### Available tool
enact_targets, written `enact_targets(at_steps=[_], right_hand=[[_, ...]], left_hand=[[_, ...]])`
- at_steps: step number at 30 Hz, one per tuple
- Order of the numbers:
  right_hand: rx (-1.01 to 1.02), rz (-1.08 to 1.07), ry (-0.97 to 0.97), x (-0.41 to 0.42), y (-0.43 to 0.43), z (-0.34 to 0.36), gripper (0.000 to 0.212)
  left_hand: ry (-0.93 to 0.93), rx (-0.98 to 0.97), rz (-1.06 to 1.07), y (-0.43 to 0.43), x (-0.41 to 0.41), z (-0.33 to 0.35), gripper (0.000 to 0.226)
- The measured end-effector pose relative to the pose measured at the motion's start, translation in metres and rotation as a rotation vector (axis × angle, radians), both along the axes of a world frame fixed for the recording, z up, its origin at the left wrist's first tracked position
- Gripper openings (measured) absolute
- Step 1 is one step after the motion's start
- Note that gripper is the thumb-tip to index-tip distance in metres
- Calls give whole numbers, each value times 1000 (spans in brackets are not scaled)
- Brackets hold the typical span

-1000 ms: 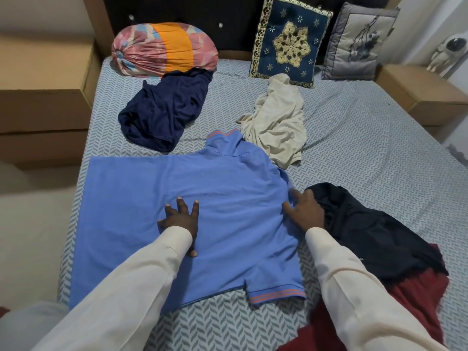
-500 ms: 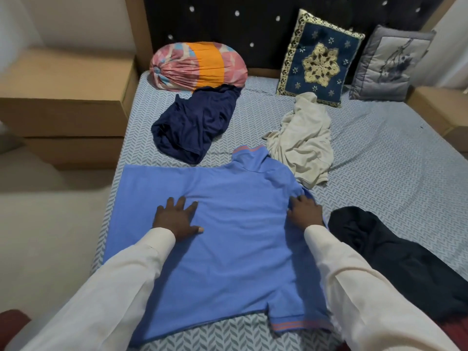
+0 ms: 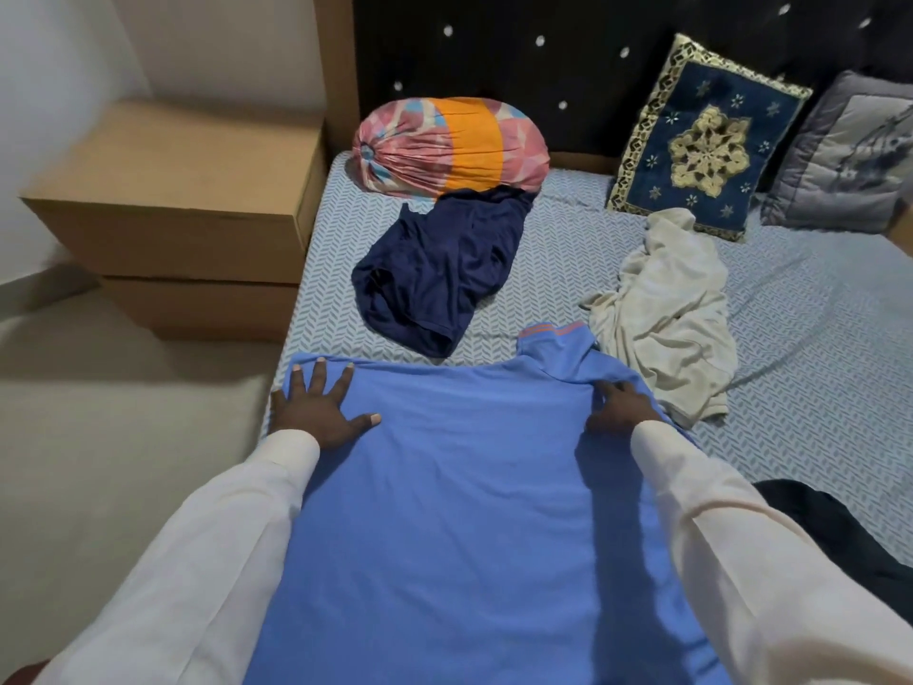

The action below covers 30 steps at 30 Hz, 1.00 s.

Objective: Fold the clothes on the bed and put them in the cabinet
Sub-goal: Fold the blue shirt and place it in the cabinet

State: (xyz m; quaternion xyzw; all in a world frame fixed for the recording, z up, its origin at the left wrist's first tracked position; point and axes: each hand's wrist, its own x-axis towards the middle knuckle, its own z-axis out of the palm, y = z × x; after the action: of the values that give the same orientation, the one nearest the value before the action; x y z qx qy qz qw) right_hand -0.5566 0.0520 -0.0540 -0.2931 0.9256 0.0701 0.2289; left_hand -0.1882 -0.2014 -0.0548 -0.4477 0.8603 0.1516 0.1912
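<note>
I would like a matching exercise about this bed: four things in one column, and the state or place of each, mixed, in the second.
1. blue shirt
2. navy garment
3. cream garment
4. left hand

A. touches the striped bolster
B. fingers spread, pressing flat
C. laid out smooth
D. crumpled before the embroidered cushion

Pairs: 1-C, 2-A, 3-D, 4-B.

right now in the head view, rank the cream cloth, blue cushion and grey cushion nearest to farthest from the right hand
From the right hand gripping the blue shirt:
1. cream cloth, just beyond it
2. blue cushion, against the headboard
3. grey cushion, far right
</note>
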Motion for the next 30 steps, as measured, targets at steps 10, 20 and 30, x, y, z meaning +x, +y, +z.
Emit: enact_targets(at_steps=[10, 20, 30], right_hand=[[-336, -33, -49, 41, 26, -7, 80], [-882, -94, 299, 177, 215, -16, 38], [-482, -674, -90, 205, 296, -13, 57]], left_hand=[[280, -204, 101, 53, 30, -16, 75], [479, -135, -229, 213, 112, -36, 79], [400, -87, -406, 241, 153, -8, 63]])
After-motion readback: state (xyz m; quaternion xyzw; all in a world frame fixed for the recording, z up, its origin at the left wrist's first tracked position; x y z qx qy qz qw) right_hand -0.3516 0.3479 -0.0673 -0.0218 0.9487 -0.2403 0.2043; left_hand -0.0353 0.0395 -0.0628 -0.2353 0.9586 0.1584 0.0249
